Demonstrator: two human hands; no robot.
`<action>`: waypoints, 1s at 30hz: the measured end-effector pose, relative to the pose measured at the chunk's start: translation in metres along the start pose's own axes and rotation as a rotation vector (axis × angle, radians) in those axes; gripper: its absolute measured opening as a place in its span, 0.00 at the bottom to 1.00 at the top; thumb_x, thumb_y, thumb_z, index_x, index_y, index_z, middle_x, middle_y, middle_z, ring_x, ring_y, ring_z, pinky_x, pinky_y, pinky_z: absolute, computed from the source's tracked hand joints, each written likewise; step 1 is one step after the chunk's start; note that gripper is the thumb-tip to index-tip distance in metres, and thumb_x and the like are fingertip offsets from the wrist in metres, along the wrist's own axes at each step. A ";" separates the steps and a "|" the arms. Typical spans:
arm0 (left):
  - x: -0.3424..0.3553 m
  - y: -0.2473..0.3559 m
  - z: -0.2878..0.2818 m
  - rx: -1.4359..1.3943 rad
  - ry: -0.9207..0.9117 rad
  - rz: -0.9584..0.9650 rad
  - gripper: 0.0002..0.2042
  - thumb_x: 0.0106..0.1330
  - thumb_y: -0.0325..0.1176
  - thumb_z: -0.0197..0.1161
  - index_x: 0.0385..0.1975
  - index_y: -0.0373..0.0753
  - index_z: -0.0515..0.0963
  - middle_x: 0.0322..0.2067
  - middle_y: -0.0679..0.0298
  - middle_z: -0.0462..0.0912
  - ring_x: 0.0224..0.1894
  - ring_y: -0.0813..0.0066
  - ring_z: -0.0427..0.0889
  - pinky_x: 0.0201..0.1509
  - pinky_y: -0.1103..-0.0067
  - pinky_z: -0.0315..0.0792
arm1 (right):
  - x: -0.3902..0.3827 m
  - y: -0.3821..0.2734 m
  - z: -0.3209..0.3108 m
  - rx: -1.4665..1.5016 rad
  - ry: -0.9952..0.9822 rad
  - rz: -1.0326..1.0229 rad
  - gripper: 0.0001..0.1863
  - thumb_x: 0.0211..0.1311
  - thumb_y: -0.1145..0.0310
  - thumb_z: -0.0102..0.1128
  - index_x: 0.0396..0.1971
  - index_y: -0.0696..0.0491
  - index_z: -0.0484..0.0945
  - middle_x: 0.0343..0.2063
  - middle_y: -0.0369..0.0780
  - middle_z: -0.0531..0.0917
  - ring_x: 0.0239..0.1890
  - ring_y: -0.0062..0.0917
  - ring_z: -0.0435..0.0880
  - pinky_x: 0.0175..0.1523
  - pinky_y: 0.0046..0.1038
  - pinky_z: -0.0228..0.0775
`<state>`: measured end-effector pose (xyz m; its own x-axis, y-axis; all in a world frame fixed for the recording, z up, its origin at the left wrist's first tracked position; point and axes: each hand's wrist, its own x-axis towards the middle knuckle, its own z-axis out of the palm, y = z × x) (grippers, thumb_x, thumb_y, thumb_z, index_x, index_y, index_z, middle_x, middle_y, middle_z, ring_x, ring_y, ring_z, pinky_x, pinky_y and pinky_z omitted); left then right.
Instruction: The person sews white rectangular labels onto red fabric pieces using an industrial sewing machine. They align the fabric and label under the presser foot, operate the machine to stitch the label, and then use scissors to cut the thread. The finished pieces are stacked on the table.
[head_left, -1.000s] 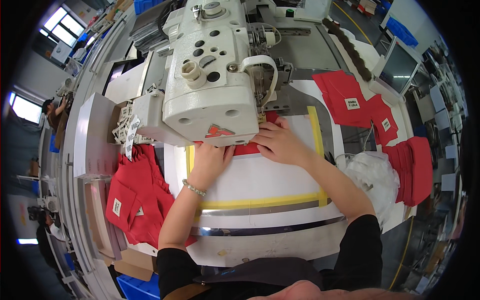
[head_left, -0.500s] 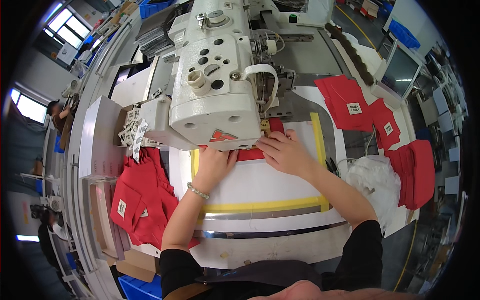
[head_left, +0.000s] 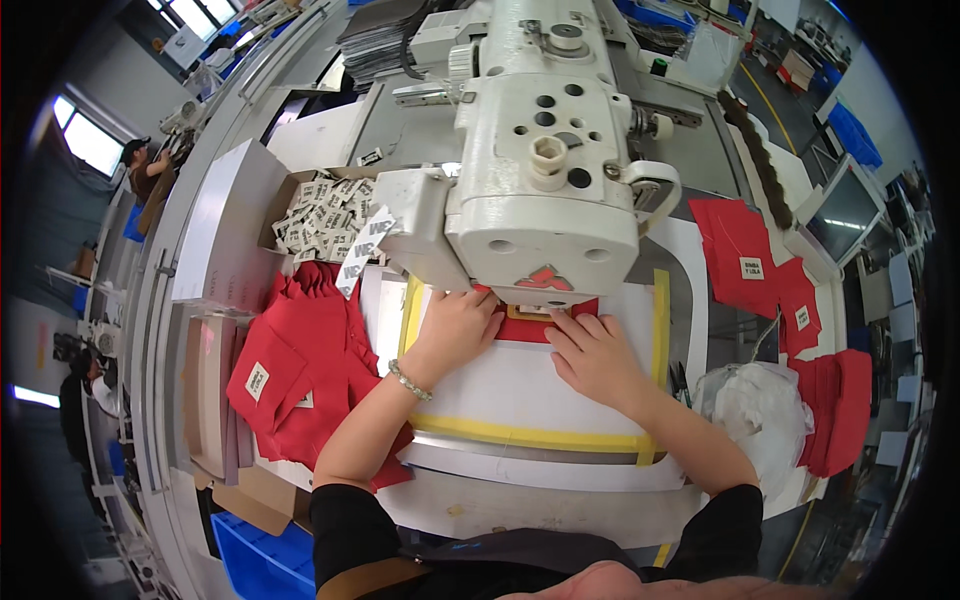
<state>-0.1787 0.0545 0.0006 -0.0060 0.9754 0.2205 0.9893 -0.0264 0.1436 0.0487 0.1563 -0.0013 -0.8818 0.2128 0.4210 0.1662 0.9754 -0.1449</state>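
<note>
A small red fabric piece (head_left: 520,329) lies on the white work plate (head_left: 480,395) under the sewing machine's head (head_left: 545,225). A gold-coloured frame (head_left: 515,312) rests on the fabric, with a pale label (head_left: 535,309) partly visible in it. At the fabric's left end, my left hand (head_left: 452,335) lies with fingers stretched forward, the tips partly hidden by the machine. My right hand (head_left: 597,358) rests at the right end with fingers spread, the index fingertip touching the label's edge. Neither hand visibly grips anything.
Stacked red fabric pieces (head_left: 300,365) lie left, below a box of loose labels (head_left: 325,215). More red pieces (head_left: 735,255) and a red stack (head_left: 835,410) are right, beside a clear plastic bag (head_left: 755,415). Yellow tape (head_left: 530,434) edges the plate. Black snips (head_left: 680,383) lie right.
The view has shifted, so the machine appears further right. My right hand has drawn back slightly and its fingers have spread. More of the gold frame and label now shows.
</note>
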 end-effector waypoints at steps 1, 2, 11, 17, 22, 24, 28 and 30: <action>-0.005 -0.003 0.000 0.043 0.062 0.032 0.11 0.61 0.37 0.63 0.38 0.38 0.82 0.39 0.63 0.83 0.42 0.65 0.80 0.51 0.64 0.65 | 0.001 -0.003 0.004 0.012 0.010 -0.016 0.15 0.54 0.66 0.63 0.41 0.54 0.77 0.53 0.43 0.78 0.42 0.30 0.74 0.47 0.33 0.64; -0.006 -0.005 -0.002 0.045 0.071 0.045 0.11 0.61 0.37 0.63 0.39 0.39 0.82 0.39 0.64 0.83 0.43 0.65 0.80 0.51 0.64 0.65 | 0.002 -0.005 0.006 0.017 0.016 -0.025 0.15 0.54 0.66 0.63 0.41 0.54 0.77 0.53 0.44 0.78 0.42 0.31 0.74 0.47 0.33 0.64; -0.011 -0.015 -0.022 -0.026 0.062 0.108 0.13 0.60 0.36 0.64 0.43 0.38 0.80 0.41 0.65 0.82 0.46 0.68 0.79 0.50 0.70 0.67 | 0.005 -0.010 0.008 0.025 0.012 -0.002 0.17 0.50 0.66 0.65 0.40 0.54 0.76 0.52 0.44 0.79 0.44 0.32 0.75 0.47 0.34 0.65; -0.005 -0.015 -0.007 -0.131 0.146 0.394 0.17 0.57 0.33 0.66 0.47 0.40 0.81 0.39 0.67 0.83 0.45 0.70 0.80 0.48 0.72 0.71 | 0.004 -0.009 0.010 -0.004 -0.002 0.010 0.18 0.47 0.65 0.67 0.39 0.53 0.76 0.52 0.44 0.79 0.47 0.34 0.76 0.49 0.35 0.65; 0.009 -0.019 -0.009 -0.170 0.061 0.406 0.15 0.57 0.31 0.61 0.44 0.39 0.82 0.36 0.68 0.82 0.36 0.72 0.82 0.37 0.76 0.78 | 0.003 -0.009 0.010 0.001 -0.027 0.031 0.17 0.48 0.65 0.67 0.39 0.53 0.76 0.52 0.43 0.79 0.49 0.34 0.75 0.50 0.36 0.65; 0.011 -0.023 -0.006 -0.187 0.064 0.415 0.15 0.57 0.31 0.60 0.44 0.40 0.82 0.35 0.68 0.82 0.34 0.72 0.82 0.35 0.76 0.79 | 0.003 -0.009 0.009 0.009 -0.036 0.036 0.17 0.48 0.65 0.67 0.38 0.52 0.76 0.52 0.43 0.78 0.49 0.35 0.75 0.51 0.37 0.65; 0.015 -0.028 0.007 -0.242 0.113 0.452 0.14 0.59 0.32 0.60 0.45 0.44 0.83 0.34 0.69 0.82 0.34 0.72 0.83 0.33 0.76 0.78 | 0.004 -0.010 0.008 0.032 -0.049 0.042 0.17 0.49 0.64 0.67 0.38 0.52 0.75 0.52 0.43 0.78 0.50 0.35 0.75 0.52 0.38 0.65; 0.018 -0.027 0.005 -0.239 0.089 0.453 0.13 0.60 0.32 0.60 0.45 0.46 0.83 0.33 0.69 0.82 0.33 0.71 0.83 0.32 0.75 0.77 | 0.004 -0.009 0.008 0.035 -0.052 0.048 0.17 0.49 0.64 0.67 0.38 0.52 0.75 0.52 0.43 0.78 0.50 0.35 0.75 0.52 0.38 0.65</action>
<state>-0.2046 0.0741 -0.0041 0.3922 0.8324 0.3916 0.8346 -0.5010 0.2290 0.0404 0.1475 -0.0051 -0.8950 0.2549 0.3661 0.1941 0.9614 -0.1949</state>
